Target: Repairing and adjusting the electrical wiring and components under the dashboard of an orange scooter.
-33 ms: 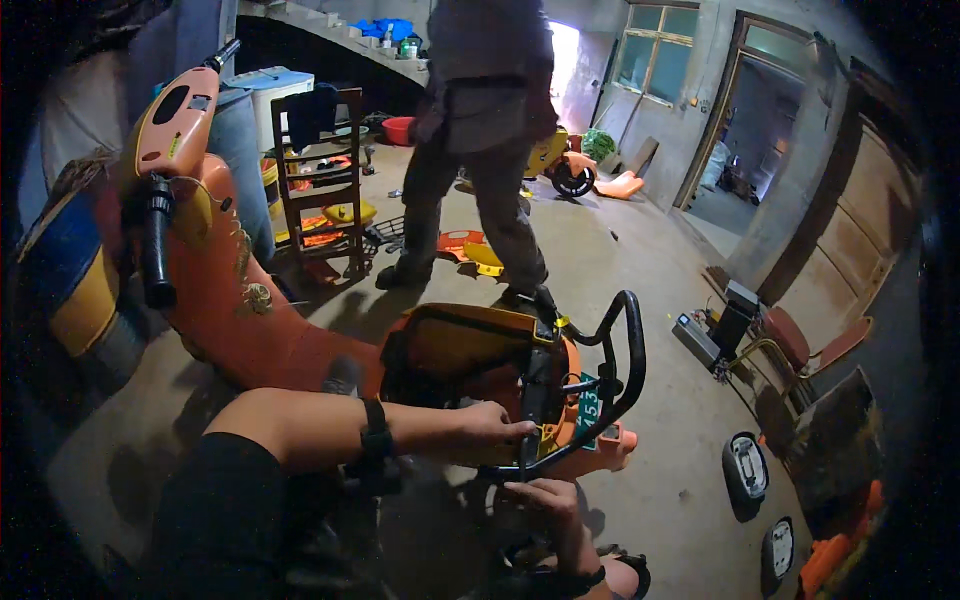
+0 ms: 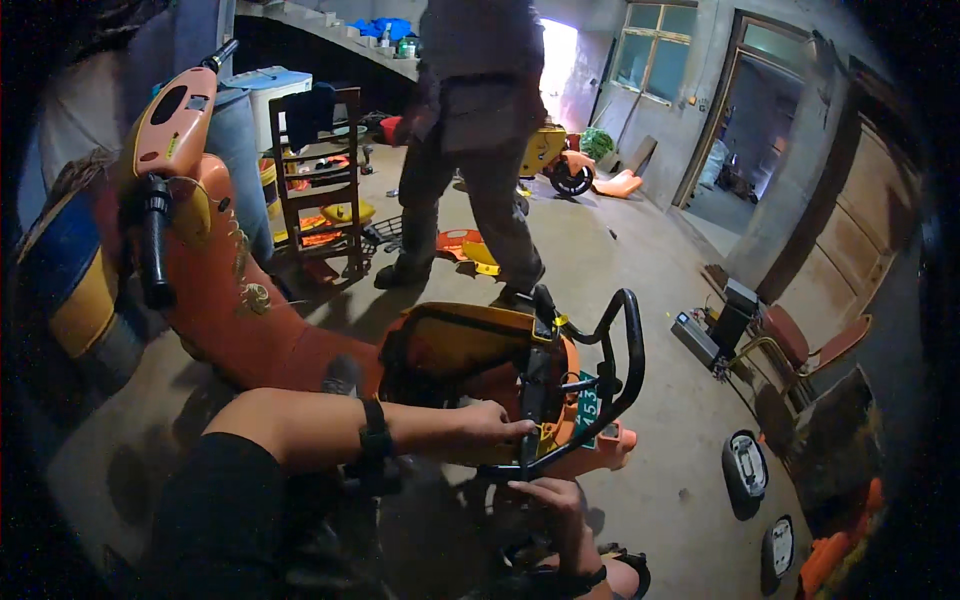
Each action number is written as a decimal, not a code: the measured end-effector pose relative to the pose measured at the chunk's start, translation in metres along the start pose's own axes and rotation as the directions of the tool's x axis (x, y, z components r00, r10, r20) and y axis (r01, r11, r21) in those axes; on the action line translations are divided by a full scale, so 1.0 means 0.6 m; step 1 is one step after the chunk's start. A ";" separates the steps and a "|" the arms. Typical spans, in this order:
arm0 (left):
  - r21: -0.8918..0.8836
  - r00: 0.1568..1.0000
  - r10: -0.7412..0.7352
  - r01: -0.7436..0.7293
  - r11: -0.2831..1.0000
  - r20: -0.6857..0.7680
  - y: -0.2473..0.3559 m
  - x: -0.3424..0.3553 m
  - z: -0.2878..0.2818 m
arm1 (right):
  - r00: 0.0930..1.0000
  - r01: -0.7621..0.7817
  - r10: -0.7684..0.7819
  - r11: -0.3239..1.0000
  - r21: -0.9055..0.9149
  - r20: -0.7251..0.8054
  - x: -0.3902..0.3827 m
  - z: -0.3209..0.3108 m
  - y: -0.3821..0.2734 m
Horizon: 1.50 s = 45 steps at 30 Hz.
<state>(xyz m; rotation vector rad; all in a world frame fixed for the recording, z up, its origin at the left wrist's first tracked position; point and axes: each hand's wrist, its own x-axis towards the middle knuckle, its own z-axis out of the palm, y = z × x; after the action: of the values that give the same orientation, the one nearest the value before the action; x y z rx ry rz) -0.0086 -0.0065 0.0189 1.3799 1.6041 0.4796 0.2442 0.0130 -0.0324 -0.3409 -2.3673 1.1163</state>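
Observation:
An orange electric scooter stands in front of me, its seat area an uncovered dark compartment. Over its tail bends a black tubular rear rail. My left hand reaches across to the black crossbar behind the compartment. Its thumb and fingers are pinched together beside a small yellow part; what lies between them is too small to make out. Below the rail is my right hand, its index finger stretched along the lower tube and the other fingers curled. Whatever it grips is hidden.
Beyond the scooter stands another person. A wooden chair and blue barrel are behind at left. Electrical boxes, a reddish chair and two black-and-white oval parts sit at right. Orange and yellow panels lie on the floor.
The standing person has shifted slightly to the left. A red basin behind them is now more covered. My right index finger has moved very slightly; my left hand stays in place.

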 end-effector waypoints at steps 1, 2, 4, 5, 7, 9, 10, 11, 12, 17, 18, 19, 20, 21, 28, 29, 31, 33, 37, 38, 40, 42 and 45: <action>-0.023 0.999 -0.036 0.036 0.999 0.013 0.008 -0.005 0.000 | 0.995 -0.028 0.037 0.994 0.106 -0.092 -0.013 0.006 0.021; -0.061 0.999 -0.039 0.039 0.997 0.006 0.015 -0.012 0.002 | 0.980 -0.044 0.084 0.976 0.212 -0.180 -0.026 0.012 0.043; -0.137 0.999 -0.050 0.047 0.989 -0.015 0.046 -0.040 0.001 | 0.924 -0.040 0.193 0.907 0.420 -0.329 -0.034 0.020 0.058; -0.118 0.999 -0.051 0.049 0.992 -0.019 0.046 -0.037 0.002 | 0.886 -0.049 0.258 0.878 0.476 -0.385 -0.037 0.018 0.068; -0.088 0.997 -0.058 0.054 0.995 -0.041 0.038 -0.033 0.001 | 0.799 -0.071 0.376 0.834 0.547 -0.470 -0.001 -0.001 0.040; -0.088 0.997 -0.078 0.075 0.993 -0.028 0.035 -0.025 0.004 | 0.728 -0.107 0.424 0.846 0.522 -0.538 0.018 -0.013 0.030; -0.087 0.996 -0.085 0.083 0.993 -0.020 0.035 -0.022 0.006 | 0.710 -0.120 0.413 0.869 0.480 -0.571 0.021 -0.014 0.038; -0.080 0.996 -0.085 0.083 0.993 -0.024 0.035 -0.021 0.007 | 0.691 -0.134 0.400 0.889 0.437 -0.602 0.023 -0.016 0.041; -0.078 0.995 -0.093 0.091 0.993 -0.032 0.036 -0.025 0.006 | 0.666 -0.145 0.417 0.885 0.442 -0.618 0.030 -0.014 0.035; -0.106 0.997 -0.072 0.071 0.992 -0.008 0.035 -0.035 0.001 | 0.614 -0.104 0.346 0.926 0.362 -0.710 0.064 0.005 -0.035; -0.105 0.998 -0.066 0.064 0.992 -0.006 0.040 -0.038 -0.002 | 0.632 -0.070 0.270 0.953 0.294 -0.726 0.067 0.010 -0.042; -0.103 0.998 -0.059 0.058 0.993 -0.003 0.043 -0.039 -0.003 | 0.656 -0.018 0.140 0.985 0.170 -0.742 0.071 0.014 -0.045; -0.085 0.999 -0.044 0.044 0.995 -0.004 0.036 -0.034 0.000 | 0.678 0.034 0.006 0.999 0.040 -0.735 0.072 0.015 -0.046; -0.066 0.999 -0.032 0.031 0.997 -0.010 0.025 -0.027 -0.001 | 0.697 0.096 -0.134 0.991 -0.094 -0.704 0.076 0.017 -0.048; 0.013 0.999 -0.034 0.034 0.999 -0.018 0.001 -0.001 0.004 | 0.934 0.299 -0.345 0.900 -0.318 -0.096 0.075 -0.014 -0.125; 0.028 1.000 -0.008 0.009 1.000 -0.025 0.000 0.001 0.004 | 0.952 0.274 -0.301 0.916 -0.294 -0.050 0.061 -0.003 -0.104; 0.053 0.998 0.044 -0.042 0.998 -0.034 0.001 0.002 0.006 | 0.968 0.233 -0.249 0.942 -0.242 -0.036 0.042 0.002 -0.080; -0.011 1.000 -0.025 0.025 1.000 -0.014 0.010 -0.002 0.005 | 0.965 0.218 -0.240 0.959 -0.182 -0.107 0.026 -0.009 -0.057; 0.013 0.994 -0.107 0.107 0.994 0.012 0.015 0.000 0.003 | 0.894 -0.008 -0.005 1.000 -0.027 -0.448 -0.013 -0.008 0.012; -0.014 0.994 -0.108 0.108 0.994 0.017 0.016 -0.002 0.003 | 0.844 -0.129 0.177 0.983 0.129 -0.506 -0.017 -0.008 0.030; -0.069 0.994 -0.109 0.110 0.992 0.021 0.026 -0.016 0.001 | 0.723 -0.165 0.363 0.917 0.363 -0.588 0.002 -0.008 0.027; -0.074 0.992 -0.128 0.128 0.989 0.001 0.044 -0.030 0.001 | 0.670 -0.146 0.421 0.883 0.447 -0.611 0.015 -0.015 0.022; -0.068 0.993 -0.119 0.118 0.991 -0.005 0.032 -0.021 0.004 | 0.635 -0.112 0.452 0.856 0.504 -0.626 0.033 -0.018 0.000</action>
<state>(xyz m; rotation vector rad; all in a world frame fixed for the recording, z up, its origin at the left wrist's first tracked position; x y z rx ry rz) 0.0031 -0.0131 0.0379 1.2263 1.6518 0.4647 0.2331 0.0288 -0.0200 -0.8573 -1.3332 1.2849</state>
